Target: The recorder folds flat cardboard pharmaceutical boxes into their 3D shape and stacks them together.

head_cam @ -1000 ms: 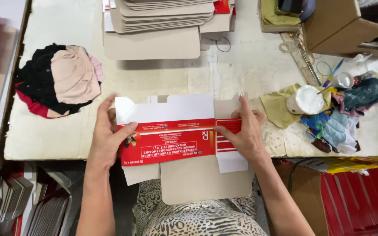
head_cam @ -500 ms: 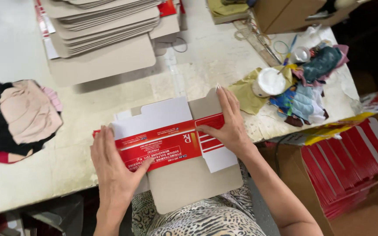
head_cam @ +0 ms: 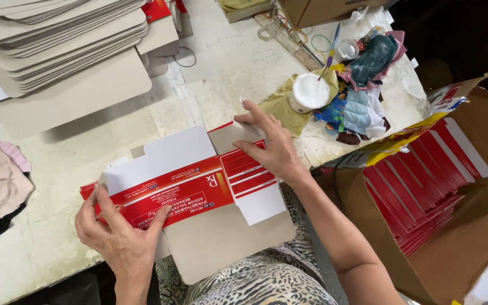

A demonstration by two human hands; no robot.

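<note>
A flat red-and-white printed cardboard carton (head_cam: pixel 190 181) lay at the near edge of the pale tabletop (head_cam: pixel 221 68). The left hand (head_cam: pixel 121 234) pinched its left end; the right hand (head_cam: pixel 271 146) pressed open-palmed on its right flap.

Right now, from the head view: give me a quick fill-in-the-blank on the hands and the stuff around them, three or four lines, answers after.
1. Both hands press on a flat red and white ____ carton blank at the table edge.
2. The left hand holds its near-left end; the right hand presses the ____ end.
3. The open brown cardboard box to the right holds stacked ____ cartons.
4. A stack of plain grey ____ sheets lies at the far left of the table.

Answers: cardboard; right; red; cardboard
</note>
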